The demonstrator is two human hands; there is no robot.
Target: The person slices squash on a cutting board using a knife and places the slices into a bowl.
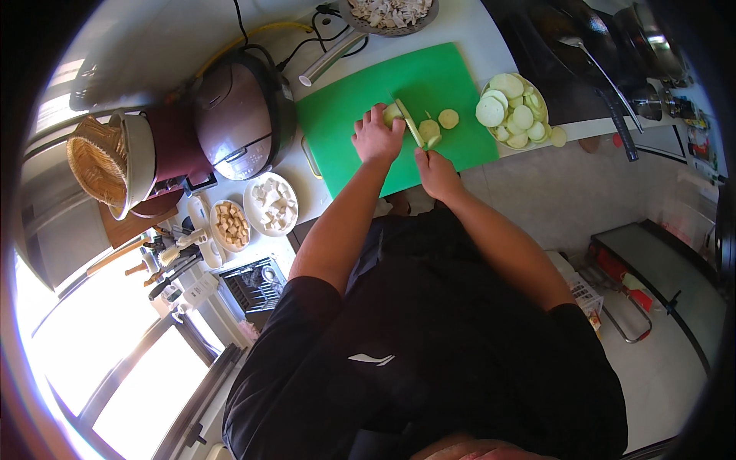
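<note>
My left hand (379,135) presses a piece of pale green vegetable (393,114), perhaps zucchini, onto a green cutting board (351,98). In my right hand (438,172) is the handle of a kitchen knife, mostly hidden by the fingers. Its narrow-looking blade stands on edge against the cut end, and a pale slice (410,123) appears to cling to its right side. Several cut slices (429,131) lie close by on the board, with one round slice (448,119) a little apart. At the board's right, a plate (487,127) is heaped with similar slices (520,112).
A strainer (351,23) of chopped pale food sits behind the board, its handle pointing left. A rice cooker (238,115) stands left, near bowls of white cubes (273,204) and tan cubes (232,225). To the right, a ladle (598,75) and a black-handled pan (618,126) rest over the stove.
</note>
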